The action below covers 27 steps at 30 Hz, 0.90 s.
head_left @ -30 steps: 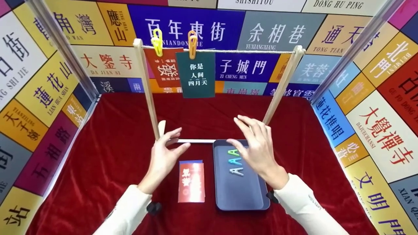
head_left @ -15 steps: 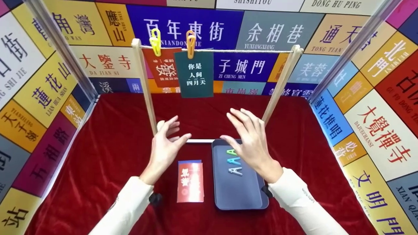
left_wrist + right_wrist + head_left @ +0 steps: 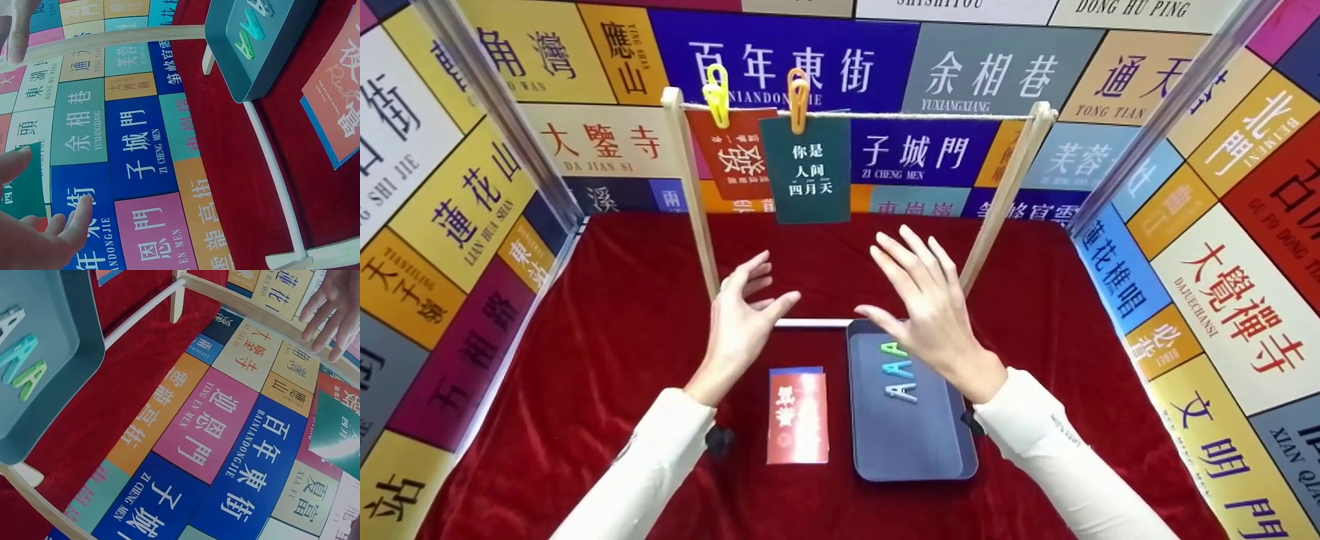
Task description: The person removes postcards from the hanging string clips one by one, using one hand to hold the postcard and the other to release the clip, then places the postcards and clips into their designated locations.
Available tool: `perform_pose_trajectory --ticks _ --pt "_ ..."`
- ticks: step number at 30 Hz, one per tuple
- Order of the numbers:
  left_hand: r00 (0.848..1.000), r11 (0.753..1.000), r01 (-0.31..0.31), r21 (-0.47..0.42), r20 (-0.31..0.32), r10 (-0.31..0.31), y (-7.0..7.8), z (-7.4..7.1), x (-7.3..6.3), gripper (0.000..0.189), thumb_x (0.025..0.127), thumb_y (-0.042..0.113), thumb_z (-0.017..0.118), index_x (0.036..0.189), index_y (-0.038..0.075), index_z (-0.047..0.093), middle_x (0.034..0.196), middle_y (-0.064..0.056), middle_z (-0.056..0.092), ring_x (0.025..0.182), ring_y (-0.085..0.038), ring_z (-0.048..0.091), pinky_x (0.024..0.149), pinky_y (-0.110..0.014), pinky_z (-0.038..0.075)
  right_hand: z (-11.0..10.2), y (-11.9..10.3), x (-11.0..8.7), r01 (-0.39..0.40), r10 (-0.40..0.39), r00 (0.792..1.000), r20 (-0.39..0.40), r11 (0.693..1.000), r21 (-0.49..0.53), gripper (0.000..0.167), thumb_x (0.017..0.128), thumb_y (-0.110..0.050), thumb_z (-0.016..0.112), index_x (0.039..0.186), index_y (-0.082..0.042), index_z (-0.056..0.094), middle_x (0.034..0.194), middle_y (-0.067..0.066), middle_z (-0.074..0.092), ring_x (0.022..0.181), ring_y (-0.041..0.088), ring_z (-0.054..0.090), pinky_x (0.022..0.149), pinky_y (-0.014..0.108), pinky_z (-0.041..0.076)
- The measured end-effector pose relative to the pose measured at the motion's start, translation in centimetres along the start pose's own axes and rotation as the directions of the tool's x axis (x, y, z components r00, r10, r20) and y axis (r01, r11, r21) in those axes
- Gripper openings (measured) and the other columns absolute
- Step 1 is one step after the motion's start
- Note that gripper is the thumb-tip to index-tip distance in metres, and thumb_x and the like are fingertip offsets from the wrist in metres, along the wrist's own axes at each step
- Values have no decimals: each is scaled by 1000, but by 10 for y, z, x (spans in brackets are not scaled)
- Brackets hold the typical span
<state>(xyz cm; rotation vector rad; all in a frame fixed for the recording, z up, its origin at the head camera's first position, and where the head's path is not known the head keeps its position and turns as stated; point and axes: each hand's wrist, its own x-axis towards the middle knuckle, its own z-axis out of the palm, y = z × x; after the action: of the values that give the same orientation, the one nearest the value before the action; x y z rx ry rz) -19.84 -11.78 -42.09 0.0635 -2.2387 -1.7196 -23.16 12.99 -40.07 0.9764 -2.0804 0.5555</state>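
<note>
Both hands are raised with nothing in them. My left hand (image 3: 739, 322) is in front of the left wooden post (image 3: 701, 225), thumb and fingers apart. Over the far part of the grey tray (image 3: 915, 450), my right hand (image 3: 934, 319) spreads its fingers. A yellow clothespin (image 3: 718, 101) and an orange clothespin (image 3: 798, 105) hold a red card (image 3: 735, 161) and a dark green card (image 3: 812, 206) on the string (image 3: 937, 115). Green (image 3: 30, 378), turquoise (image 3: 18, 355) and pale grey (image 3: 10, 322) clothespins lie in the tray.
Left of the tray, a red card (image 3: 798, 424) lies over a blue one (image 3: 326, 140) on the dark red cloth (image 3: 615, 390). The right wooden post (image 3: 1005, 202) and a white bottom bar (image 3: 275, 174) belong to the frame. Sign-printed walls (image 3: 1222, 247) enclose three sides.
Both hands have moved slightly forward, away from the body, the right one also leftward with its fingers spreading wider. The hanging cards, tray and clothespins stay in place.
</note>
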Motion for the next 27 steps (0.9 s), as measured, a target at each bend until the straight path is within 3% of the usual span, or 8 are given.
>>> perform_pose_trajectory --ticks 4,20,27 --pt "1000 1000 -30 -5 2 30 0 -1 3 66 81 13 84 141 10 56 132 -16 62 119 -29 65 95 -45 61 0 1 5 30 -30 999 13 1000 2 68 85 -42 79 139 -7 58 145 10 58 144 30 43 127 49 26" --pt "1000 1000 -9 -9 16 9 15 0 16 69 83 19 84 144 11 53 135 -12 61 122 -26 62 99 -41 59 -5 5 30 78 -78 997 -11 997 -18 69 84 -44 79 139 -7 59 144 10 58 140 29 46 113 49 39" --pt "1000 1000 -5 -7 13 5 18 -3 20 70 83 19 83 145 10 51 136 -12 60 123 -26 60 101 -44 58 -4 2 46 91 -92 995 -32 996 -24 68 86 -44 77 139 -6 58 144 10 58 138 30 47 115 49 39"
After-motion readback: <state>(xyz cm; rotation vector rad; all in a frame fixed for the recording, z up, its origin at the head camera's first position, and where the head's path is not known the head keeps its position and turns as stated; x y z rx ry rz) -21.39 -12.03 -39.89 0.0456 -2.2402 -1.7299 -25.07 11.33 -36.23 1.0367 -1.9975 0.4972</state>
